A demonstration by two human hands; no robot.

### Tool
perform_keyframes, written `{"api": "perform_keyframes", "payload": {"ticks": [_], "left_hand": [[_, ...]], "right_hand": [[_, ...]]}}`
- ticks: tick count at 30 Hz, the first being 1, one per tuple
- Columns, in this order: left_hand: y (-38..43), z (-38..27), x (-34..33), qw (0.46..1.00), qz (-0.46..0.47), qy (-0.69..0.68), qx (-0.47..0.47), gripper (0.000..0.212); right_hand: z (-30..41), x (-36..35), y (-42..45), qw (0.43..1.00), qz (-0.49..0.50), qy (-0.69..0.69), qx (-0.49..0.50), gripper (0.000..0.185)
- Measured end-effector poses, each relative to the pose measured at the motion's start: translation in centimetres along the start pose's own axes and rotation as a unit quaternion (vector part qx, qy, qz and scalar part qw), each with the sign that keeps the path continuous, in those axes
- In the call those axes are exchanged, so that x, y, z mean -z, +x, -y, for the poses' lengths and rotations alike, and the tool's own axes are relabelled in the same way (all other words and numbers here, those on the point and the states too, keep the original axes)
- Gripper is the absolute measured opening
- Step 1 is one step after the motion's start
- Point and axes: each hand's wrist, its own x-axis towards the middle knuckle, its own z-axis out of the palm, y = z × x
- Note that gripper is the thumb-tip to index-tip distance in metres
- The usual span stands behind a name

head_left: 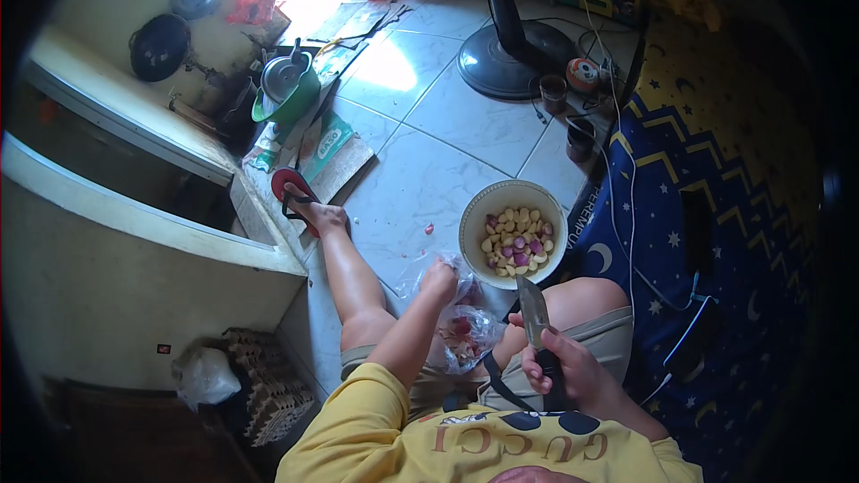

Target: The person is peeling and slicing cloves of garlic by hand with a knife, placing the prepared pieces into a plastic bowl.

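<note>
My right hand (pixel 570 365) is closed on the black handle of a knife (pixel 533 312), whose broad blade points away from me. My left hand (pixel 439 280) reaches into or onto a clear plastic bag (pixel 416 276) on the floor; its fingertips are hidden, so I cannot tell whether they grip anything. A white bowl (pixel 470 215) in front of my bent knee holds peeled garlic cloves (pixel 520 220) and some purple shallots (pixel 521 259). Between my legs lies another clear plastic bag (pixel 470 342) with reddish skins and peelings in it.
A pedestal fan's round base (pixel 517 57) stands on the tiles ahead, with cables and dark glass jars (pixel 553 94) beside it. A blue patterned mattress (pixel 671 268) lies at the right. At the left are a green basin (pixel 288 104) with a pot and flattened cardboard (pixel 342 168).
</note>
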Motion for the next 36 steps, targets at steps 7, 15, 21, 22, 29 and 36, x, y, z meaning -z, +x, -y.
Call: {"api": "perform_keyframes", "payload": {"ticks": [7,15,21,22,29,36], "left_hand": [[0.6,-0.6,1.1,0.992,0.042,0.113,-0.032,0.028],[-1.2,4.6,1.1,0.943,-0.141,-0.3,-0.029,0.024],[-6.6,5.5,4.2,0.638,-0.008,-0.769,-0.023,0.032],[-7.3,5.7,4.7,0.609,0.018,-0.793,-0.032,0.031],[-13.4,3.4,6.8,0.528,0.095,-0.844,-0.023,0.032],[-17.4,2.8,7.2,0.509,0.2,-0.833,-0.083,0.034]], "right_hand": [[0.0,0.5,0.2,1.0,0.013,-0.005,-0.003,0.048],[-0.3,0.5,0.4,1.0,0.002,-0.016,0.002,0.049],[-0.6,0.5,0.5,0.998,-0.013,-0.059,0.031,0.05],[-0.7,0.3,0.6,0.997,-0.018,-0.07,0.03,0.049],[-1.4,-1.8,1.7,0.97,-0.033,-0.24,0.022,0.042],[-3.3,-4.6,3.0,0.824,-0.042,-0.547,0.141,0.053]]}}
